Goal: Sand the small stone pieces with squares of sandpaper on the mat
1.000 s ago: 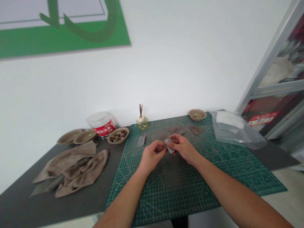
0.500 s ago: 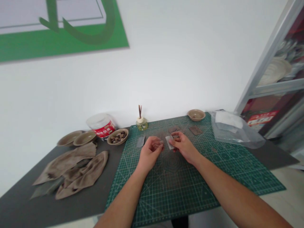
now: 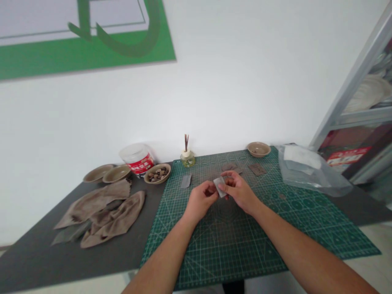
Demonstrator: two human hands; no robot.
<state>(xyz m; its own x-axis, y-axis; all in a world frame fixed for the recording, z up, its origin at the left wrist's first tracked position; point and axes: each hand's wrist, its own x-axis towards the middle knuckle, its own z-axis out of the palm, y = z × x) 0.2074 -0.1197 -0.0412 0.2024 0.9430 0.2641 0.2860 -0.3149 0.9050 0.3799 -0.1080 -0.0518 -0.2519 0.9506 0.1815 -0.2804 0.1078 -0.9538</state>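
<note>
The person's right hand [image 3: 240,192] pinches a small pale grey piece [image 3: 219,187] between thumb and fingers, above the middle of the cutting mat [image 3: 232,237]. The left hand [image 3: 199,200] has its fingers drawn together at the piece's left edge; whether they grip it or only touch it cannot be told. Half a second ago a gap stood between the hands; now that gap is closed, so both appear engaged on the same piece and the handling seems unfinished.

Around them, a grey flat piece [image 3: 186,181] lies near the mat's back left corner, with a reed diffuser [image 3: 188,158] at that corner. Brown scraps [image 3: 229,166] and a brown flat piece [image 3: 257,169] lie beyond the hands, toward the mat's back edge. A shallow bowl [image 3: 259,154] stands near its back right corner, beside a clear plastic bag [image 3: 324,183] that overhangs the mat's right edge.

On the dark desk [image 3: 30,261], left of the mat, sit a bowl of small chunks [image 3: 156,182], a red-labelled tub [image 3: 139,161] and crumpled brown cloths [image 3: 94,200]. These look unmoved.
</note>
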